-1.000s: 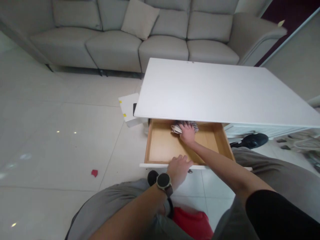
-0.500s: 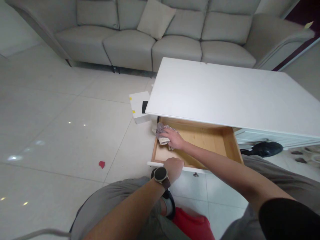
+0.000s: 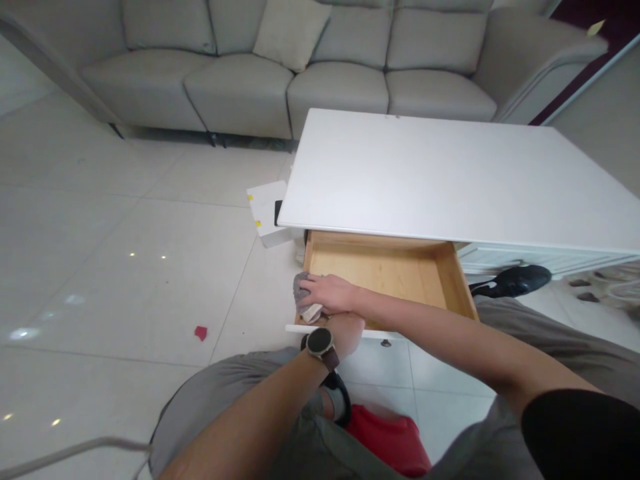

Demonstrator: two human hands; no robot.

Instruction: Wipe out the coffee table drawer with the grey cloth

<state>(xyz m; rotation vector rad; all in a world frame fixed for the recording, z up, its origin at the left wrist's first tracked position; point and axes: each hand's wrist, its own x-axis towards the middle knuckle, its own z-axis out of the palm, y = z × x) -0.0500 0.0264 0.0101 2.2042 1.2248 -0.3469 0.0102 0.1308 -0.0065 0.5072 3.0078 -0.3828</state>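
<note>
At the drawer's front left corner, a bunched cloth is gripped under the right hand. Left hand at drawer front; fingers hidden, closure cannot be told. Cloth judged light, soft, not fragile; best held by its thick folds.

the drawer is smooth wood, the rag rough cloth, the tabletop smooth, the floor tiles glossy.

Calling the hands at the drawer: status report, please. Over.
Right hand holding grey cloth at left side of open drawer, near front corner. Left hand on drawer's front edge. Possible crowding: hands close together, overlapping in view.
</note>
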